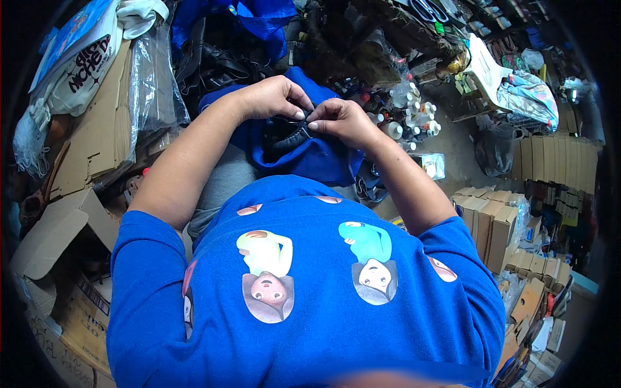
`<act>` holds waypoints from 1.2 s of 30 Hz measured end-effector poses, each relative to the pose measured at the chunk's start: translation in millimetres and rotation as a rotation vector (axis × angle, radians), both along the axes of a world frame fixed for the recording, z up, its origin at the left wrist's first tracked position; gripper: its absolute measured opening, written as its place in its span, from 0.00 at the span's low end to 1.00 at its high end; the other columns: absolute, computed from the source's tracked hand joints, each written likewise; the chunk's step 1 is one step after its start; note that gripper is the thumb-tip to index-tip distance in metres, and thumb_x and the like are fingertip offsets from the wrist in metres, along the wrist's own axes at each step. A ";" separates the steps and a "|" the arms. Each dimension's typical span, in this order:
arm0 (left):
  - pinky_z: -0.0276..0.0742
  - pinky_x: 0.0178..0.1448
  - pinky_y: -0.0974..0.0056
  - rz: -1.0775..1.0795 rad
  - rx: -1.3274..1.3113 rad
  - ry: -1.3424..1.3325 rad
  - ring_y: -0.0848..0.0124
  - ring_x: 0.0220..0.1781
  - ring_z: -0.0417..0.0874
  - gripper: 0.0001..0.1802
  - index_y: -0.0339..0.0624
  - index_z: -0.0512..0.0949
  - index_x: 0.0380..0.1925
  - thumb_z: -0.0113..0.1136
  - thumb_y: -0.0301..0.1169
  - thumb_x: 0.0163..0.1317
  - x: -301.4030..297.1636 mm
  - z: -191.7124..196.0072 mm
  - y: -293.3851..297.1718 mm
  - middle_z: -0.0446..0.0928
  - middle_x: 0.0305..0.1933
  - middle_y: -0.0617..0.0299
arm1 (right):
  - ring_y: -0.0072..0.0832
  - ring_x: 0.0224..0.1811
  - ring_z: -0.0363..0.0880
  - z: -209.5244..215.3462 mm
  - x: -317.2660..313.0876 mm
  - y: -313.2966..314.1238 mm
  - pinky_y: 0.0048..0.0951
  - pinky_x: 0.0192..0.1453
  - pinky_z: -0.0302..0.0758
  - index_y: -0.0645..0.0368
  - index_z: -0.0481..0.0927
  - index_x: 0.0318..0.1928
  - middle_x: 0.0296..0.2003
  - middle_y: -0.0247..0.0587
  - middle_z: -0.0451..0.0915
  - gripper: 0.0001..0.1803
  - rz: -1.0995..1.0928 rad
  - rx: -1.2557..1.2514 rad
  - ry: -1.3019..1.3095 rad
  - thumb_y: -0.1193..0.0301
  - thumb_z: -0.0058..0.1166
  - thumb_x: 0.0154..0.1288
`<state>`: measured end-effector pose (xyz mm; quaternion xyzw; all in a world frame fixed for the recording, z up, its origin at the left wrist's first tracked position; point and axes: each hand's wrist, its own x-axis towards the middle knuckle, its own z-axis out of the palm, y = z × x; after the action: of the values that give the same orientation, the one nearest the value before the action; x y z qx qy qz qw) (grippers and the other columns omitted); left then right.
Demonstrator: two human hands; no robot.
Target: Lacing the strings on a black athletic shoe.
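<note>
A black stitched piece, like part of a shoe, lies on a blue cloth over my lap. My left hand reaches its upper edge, with thumb and forefinger closed together on it. From the other side my right hand pinches the same edge, its fingertips almost meeting those of the left. Pale marks, perhaps thread, show between the fingertips, too small to make out. The underside of the black piece is hidden in the folds of the cloth.
White bottles stand close beyond my right hand. Flattened cardboard and an open carton are at the left. Stacked boxes and a white plastic chair holding a cloth are at the right. Dark straps lie ahead.
</note>
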<state>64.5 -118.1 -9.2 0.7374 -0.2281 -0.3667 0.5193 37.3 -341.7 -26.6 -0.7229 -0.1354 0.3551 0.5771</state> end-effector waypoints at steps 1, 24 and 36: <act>0.75 0.51 0.66 0.016 0.022 -0.021 0.72 0.43 0.79 0.16 0.37 0.80 0.45 0.60 0.23 0.55 -2.9 2.2 0.4 0.81 0.40 0.58 | 0.23 0.36 0.77 5.5 -4.0 2.9 0.25 0.43 0.74 0.56 0.84 0.39 0.32 0.33 0.78 0.09 0.002 -0.073 -0.196 0.74 0.63 0.56; 0.68 0.38 0.67 0.504 -0.117 -0.614 0.69 0.33 0.73 0.09 0.42 0.83 0.34 0.61 0.20 0.53 -85.4 -17.4 22.6 0.72 0.28 0.61 | 0.33 0.40 0.75 33.0 -18.6 -1.3 0.31 0.49 0.72 0.45 0.84 0.45 0.34 0.41 0.73 0.18 0.076 -0.354 -0.432 0.78 0.53 0.57; 0.70 0.38 0.62 0.534 0.054 -0.677 0.65 0.32 0.72 0.08 0.47 0.84 0.32 0.65 0.23 0.51 -75.6 -27.8 20.6 0.69 0.25 0.61 | 0.27 0.39 0.69 30.6 1.4 -1.2 0.26 0.49 0.68 0.48 0.85 0.44 0.33 0.34 0.69 0.18 0.182 -0.366 -0.418 0.81 0.49 0.58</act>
<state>-11.1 -97.5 -37.0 0.8627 -0.1770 0.0371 0.4723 38.7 -342.9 4.0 -0.8573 -0.2496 0.2673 0.3624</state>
